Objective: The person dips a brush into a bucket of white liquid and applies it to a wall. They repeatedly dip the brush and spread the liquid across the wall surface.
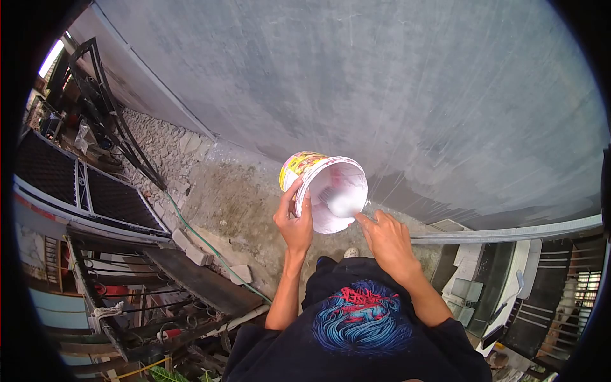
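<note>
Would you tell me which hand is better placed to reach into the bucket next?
Probably the right hand: its fingers lie at the open mouth of the bucket, whereas the left hand is clamped on its side.

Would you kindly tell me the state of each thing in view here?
bucket: lidless, tipped on its side, white inside, held off the ground.
left hand: closed on the bucket's rim.
right hand: fingertips at the bucket's mouth; grip unclear.
green hose: lying slack on the ground.
</note>
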`<state>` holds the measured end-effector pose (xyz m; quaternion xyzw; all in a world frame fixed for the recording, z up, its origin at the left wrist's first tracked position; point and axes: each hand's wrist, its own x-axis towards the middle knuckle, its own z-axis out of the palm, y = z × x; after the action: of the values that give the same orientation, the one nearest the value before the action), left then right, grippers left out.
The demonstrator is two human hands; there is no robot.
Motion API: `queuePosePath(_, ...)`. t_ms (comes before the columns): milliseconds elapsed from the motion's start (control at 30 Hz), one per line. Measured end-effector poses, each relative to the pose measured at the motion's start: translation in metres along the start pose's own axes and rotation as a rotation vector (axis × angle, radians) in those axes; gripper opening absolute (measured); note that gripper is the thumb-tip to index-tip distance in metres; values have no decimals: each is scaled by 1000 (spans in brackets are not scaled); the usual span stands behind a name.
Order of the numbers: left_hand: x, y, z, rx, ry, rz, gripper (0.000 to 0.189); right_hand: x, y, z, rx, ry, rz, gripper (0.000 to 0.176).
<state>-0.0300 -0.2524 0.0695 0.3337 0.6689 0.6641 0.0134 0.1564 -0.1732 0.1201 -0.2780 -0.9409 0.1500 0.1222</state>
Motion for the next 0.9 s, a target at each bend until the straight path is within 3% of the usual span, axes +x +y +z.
queuePosePath(133,-8,-3,-4,74,2,118,29,1,-2,8,-34,-30,-28,35)
queuePosePath(567,-16,-1,0,121,60,149,35,-8,2,1,-1,-62,-28,34)
queuePosePath(667,-18,1,5,164,79,197,34,-14,7,-8,-1,-99,-33,43)
queuePosePath(733,-23,6,11,172,85,39,31,-23,17,-15,107,-94,-15,36)
queuePosePath(900,-32,-2,30,14,162,-133,26,-43,59,-23,444,-99,176,29)
